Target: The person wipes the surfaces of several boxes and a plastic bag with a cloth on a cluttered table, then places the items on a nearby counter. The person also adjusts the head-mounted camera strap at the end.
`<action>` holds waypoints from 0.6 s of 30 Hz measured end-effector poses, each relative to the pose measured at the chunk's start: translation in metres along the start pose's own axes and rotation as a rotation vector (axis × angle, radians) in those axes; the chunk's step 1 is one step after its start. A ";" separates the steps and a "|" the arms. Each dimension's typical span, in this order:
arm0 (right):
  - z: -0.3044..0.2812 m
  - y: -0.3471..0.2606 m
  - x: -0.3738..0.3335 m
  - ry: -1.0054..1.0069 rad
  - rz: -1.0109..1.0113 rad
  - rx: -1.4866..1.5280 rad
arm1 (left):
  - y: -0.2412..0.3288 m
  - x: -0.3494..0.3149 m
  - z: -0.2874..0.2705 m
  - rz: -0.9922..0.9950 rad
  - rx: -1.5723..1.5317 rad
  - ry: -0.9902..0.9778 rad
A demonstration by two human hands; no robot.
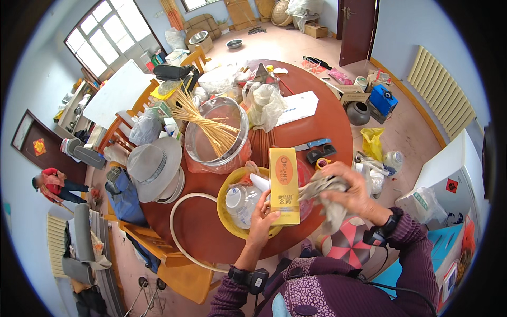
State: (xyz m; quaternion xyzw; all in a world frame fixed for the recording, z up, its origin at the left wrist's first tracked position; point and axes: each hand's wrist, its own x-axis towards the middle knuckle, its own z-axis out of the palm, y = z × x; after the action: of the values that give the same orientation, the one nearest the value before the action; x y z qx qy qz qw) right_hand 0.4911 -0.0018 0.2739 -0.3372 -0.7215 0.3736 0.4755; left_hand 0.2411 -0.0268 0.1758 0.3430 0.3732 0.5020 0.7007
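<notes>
The left hand (259,224) holds a tall yellow box (284,182) low down, with the thumb on the front and the other fingers mostly hidden. The right hand (351,193) has its fingers bent around a crumpled grey cloth (334,211), right at the box's right side. The box is up over the yellow basket (224,211), by the near edge of the round table (330,119). A clear plastic jar (239,199) sits in the basket. A white hoop (173,232) lies at the table's near left edge. A knife (306,145) with a blue handle lies toward the right edge.
</notes>
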 end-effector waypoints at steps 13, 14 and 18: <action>0.032 0.061 0.035 -0.104 -0.386 -0.779 | -0.018 -0.014 0.011 0.084 0.297 -0.122; 0.026 0.070 0.041 -0.057 -0.388 -0.775 | -0.017 -0.015 0.008 0.029 0.292 -0.125; -0.004 0.093 0.055 0.117 -0.108 -0.712 | -0.015 -0.025 0.000 -0.054 0.231 -0.170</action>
State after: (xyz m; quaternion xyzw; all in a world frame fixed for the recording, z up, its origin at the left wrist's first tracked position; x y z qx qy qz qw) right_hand 0.4889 0.0917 0.2185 -0.4636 -0.7948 0.0535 0.3879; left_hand 0.2423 -0.0549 0.1675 0.4523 0.3771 0.4058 0.6990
